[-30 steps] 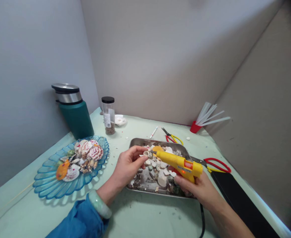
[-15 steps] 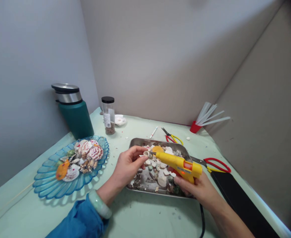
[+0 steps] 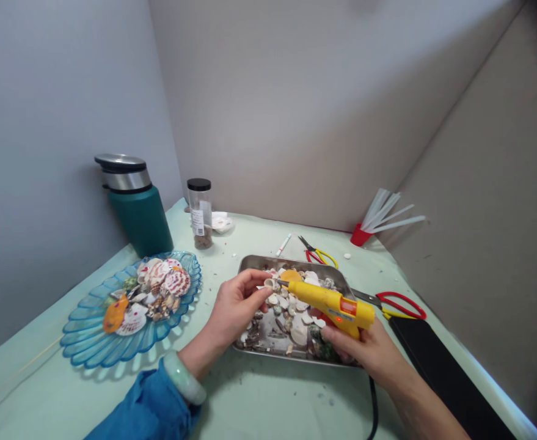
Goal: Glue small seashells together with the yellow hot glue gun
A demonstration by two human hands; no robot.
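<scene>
Between the thumb and fingers of my left hand (image 3: 238, 305) is a small pale seashell (image 3: 269, 283), its hollow side partly showing. My right hand (image 3: 364, 348) is wrapped round a yellow hot glue gun (image 3: 325, 299) with a small orange light lit on its side. The gun's dark nozzle points left and is at or very near the shell; whether they touch I cannot tell. Under both hands lies a metal tray (image 3: 291, 357) holding many shells and broken pieces. A black cord hangs from the gun's handle.
A blue scalloped plate (image 3: 82, 336) of shells sits at left, near a teal bottle (image 3: 142, 220) and a clear jar (image 3: 200, 214). Behind the tray lie a marker (image 3: 284, 244) and small snips (image 3: 316, 252). At right are scissors (image 3: 401, 304), a black slab (image 3: 437, 366) and a red cup (image 3: 360, 235) of glue sticks.
Almost nothing differs. The glue gun has shifted only very slightly, its nozzle staying by the shell. My left hand keeps its place.
</scene>
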